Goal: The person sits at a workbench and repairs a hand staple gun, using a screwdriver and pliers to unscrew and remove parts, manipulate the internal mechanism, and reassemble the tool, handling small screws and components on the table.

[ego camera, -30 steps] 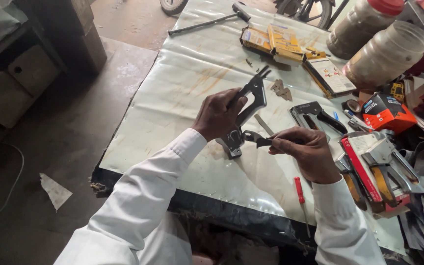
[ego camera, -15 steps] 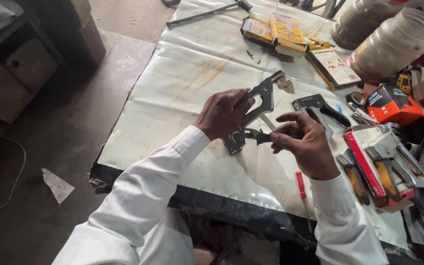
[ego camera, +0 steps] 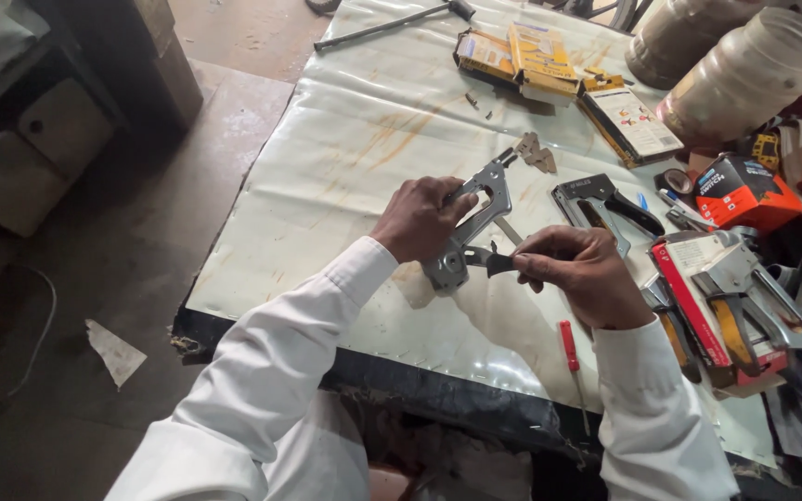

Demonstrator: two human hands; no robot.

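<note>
My left hand grips a grey metal staple gun by its handle, holding it tilted just above the white table cover. My right hand pinches a small dark part that sticks out of the gun's lower end. Both arms wear white sleeves. A second grey and black staple gun lies on the table just to the right of my hands.
A red-handled screwdriver lies by my right wrist. Packaged tools, a red box, yellow boxes, two plastic jars and a long metal rod fill the right and far side. Small metal pieces lie nearby. The floor lies left.
My hands with the staple gun stay together over the table. My right hand's fingers have shifted on the small dark part. The camera has moved slightly.
</note>
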